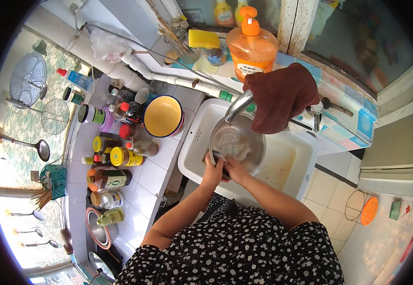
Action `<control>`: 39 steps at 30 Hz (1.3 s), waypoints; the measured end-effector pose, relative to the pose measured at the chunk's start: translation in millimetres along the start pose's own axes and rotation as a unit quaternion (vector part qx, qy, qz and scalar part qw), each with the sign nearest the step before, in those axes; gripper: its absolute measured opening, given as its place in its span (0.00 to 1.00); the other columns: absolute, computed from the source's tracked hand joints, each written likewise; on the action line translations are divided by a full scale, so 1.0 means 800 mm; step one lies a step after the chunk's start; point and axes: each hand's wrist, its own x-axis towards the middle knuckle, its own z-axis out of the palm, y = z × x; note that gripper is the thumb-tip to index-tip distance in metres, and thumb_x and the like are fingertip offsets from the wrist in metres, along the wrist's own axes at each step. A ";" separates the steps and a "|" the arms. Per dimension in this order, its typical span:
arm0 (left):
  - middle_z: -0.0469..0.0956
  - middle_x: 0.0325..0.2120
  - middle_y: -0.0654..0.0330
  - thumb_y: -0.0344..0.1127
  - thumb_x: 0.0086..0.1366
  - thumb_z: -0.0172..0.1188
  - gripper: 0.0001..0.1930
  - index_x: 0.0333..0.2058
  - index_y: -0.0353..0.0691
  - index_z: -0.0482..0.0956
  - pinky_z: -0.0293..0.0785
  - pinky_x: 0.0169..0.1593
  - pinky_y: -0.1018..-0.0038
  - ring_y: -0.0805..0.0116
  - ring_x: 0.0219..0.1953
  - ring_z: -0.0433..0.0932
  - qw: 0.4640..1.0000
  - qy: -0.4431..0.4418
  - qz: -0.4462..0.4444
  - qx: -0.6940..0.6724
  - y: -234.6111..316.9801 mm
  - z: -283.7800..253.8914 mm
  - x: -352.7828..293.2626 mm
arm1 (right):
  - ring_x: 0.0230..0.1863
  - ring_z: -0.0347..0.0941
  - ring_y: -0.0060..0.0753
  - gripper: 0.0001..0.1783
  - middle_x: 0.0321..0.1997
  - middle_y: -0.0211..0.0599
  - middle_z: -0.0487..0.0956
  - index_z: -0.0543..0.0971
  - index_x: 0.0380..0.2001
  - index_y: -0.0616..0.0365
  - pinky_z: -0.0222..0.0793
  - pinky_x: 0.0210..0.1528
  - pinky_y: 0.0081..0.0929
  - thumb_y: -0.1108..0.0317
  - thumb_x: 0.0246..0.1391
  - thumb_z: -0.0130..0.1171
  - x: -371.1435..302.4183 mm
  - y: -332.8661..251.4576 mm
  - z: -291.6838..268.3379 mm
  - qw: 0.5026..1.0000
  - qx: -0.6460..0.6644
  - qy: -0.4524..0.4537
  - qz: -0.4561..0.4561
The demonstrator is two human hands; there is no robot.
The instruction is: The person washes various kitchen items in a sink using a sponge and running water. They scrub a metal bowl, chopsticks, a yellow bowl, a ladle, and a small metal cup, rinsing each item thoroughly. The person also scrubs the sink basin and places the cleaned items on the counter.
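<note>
A round metal basin (252, 155) sits in the white sink, with clear water and a pale, whitish patch inside that I cannot make out. At its near left rim my left hand (212, 172) is closed around the edge. Right beside it, nearly touching, my right hand (237, 171) is closed on the same rim, its lower fingers partly hidden. Above the basin hangs the curved metal faucet (238, 106), and a brown cloth (285, 97) is draped over it.
The white sink (306, 156) surrounds the basin. Left of it, a tiled counter (150, 175) carries a yellow-lined enamel bowl (163, 116) and several bottles and jars. On the ledge behind stand an orange pump bottle (251, 45) and a yellow sponge (204, 39). Ladles (40, 148) hang at far left.
</note>
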 end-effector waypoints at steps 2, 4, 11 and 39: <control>0.71 0.36 0.48 0.49 0.64 0.49 0.29 0.56 0.44 0.49 0.77 0.20 0.67 0.60 0.27 0.77 1.000 0.014 -0.004 0.001 0.006 -0.004 0.001 | 0.51 0.69 0.49 0.21 0.51 0.51 0.72 0.70 0.47 0.62 0.63 0.51 0.38 0.57 0.59 0.41 0.000 -0.021 0.006 0.970 0.229 -0.060 0.051; 0.72 0.35 0.52 0.49 0.64 0.49 0.28 0.55 0.42 0.53 0.77 0.20 0.69 0.62 0.26 0.77 1.000 0.014 -0.006 -0.002 0.004 -0.014 0.003 | 0.45 0.70 0.51 0.20 0.45 0.47 0.74 0.71 0.44 0.60 0.64 0.46 0.38 0.56 0.59 0.43 -0.004 -0.008 0.014 0.994 0.078 -0.070 -0.005; 0.75 0.29 0.59 0.46 0.64 0.47 0.22 0.50 0.38 0.65 0.72 0.20 0.73 0.69 0.26 0.76 0.988 -0.098 -0.042 0.116 0.048 -0.070 0.019 | 0.42 0.72 0.38 0.10 0.38 0.37 0.77 0.74 0.34 0.53 0.65 0.41 0.37 0.65 0.48 0.51 -0.036 0.026 -0.099 0.866 -0.377 -0.080 -0.319; 0.74 0.37 0.55 0.29 0.53 0.48 0.29 0.56 0.40 0.59 0.80 0.29 0.70 0.64 0.31 0.78 0.961 -0.205 -0.088 0.162 0.069 -0.067 0.006 | 0.70 0.40 0.23 0.24 0.67 0.19 0.54 0.69 0.55 0.43 0.30 0.71 0.35 0.55 0.54 0.45 0.051 -0.015 -0.183 0.508 -0.777 -0.081 -0.362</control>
